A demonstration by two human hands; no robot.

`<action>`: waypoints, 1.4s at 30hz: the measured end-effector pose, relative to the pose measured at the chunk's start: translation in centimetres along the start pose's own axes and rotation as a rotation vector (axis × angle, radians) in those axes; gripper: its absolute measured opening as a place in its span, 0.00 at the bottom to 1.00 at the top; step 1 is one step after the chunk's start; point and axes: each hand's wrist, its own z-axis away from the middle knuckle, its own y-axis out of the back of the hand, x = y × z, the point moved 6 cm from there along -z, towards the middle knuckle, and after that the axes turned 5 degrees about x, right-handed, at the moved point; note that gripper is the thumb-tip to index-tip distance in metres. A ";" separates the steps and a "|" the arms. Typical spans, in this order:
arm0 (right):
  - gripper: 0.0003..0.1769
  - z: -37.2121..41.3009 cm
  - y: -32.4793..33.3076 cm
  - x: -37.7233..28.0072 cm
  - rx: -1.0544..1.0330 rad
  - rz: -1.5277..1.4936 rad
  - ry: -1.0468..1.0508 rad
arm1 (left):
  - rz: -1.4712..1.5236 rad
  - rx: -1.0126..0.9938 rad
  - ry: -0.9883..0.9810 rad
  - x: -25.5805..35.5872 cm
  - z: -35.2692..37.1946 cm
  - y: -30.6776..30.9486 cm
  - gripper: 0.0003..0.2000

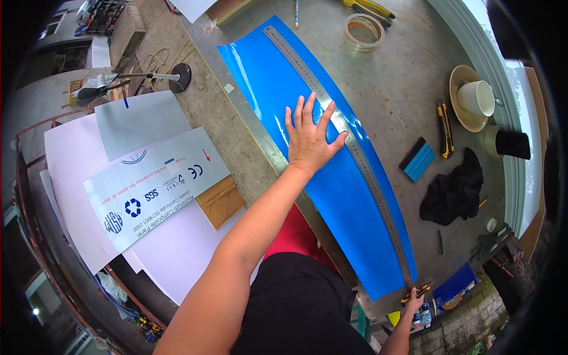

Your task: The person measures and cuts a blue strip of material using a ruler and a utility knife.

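A long glossy blue sheet (331, 219) lies across the grey worktable, and a steel ruler (378, 195) runs along its length. My left hand (311, 136) is spread flat, pressing on the ruler and the sheet around mid-length. At the sheet's near right end, my right hand (414, 302) is closed around a yellow and black utility knife (421, 291). The knife is close to the ruler's end; whether its blade touches the sheet is too small to tell.
On the table (414, 89) are a tape roll (363, 32), pliers (373, 9), a blue squeegee (418, 160), another utility knife (445, 127), a black cloth (452, 189) and a cup (476, 98) on a saucer. An aluminium composite panel (157, 183) lies to the left.
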 end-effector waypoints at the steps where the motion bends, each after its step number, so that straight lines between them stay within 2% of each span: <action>1: 0.15 0.0 0.0 -0.1 0.002 0.000 -0.003 | 0.001 -0.003 -0.002 0.0 0.0 0.0 0.36; 9: 0.13 0.0 -0.1 0.0 -0.037 -0.040 0.009 | -0.017 0.007 -0.003 0.2 0.0 0.0 0.36; 42: 0.14 0.0 -0.1 0.3 -0.008 -0.055 0.002 | -0.057 0.016 -0.012 0.3 0.1 0.0 0.38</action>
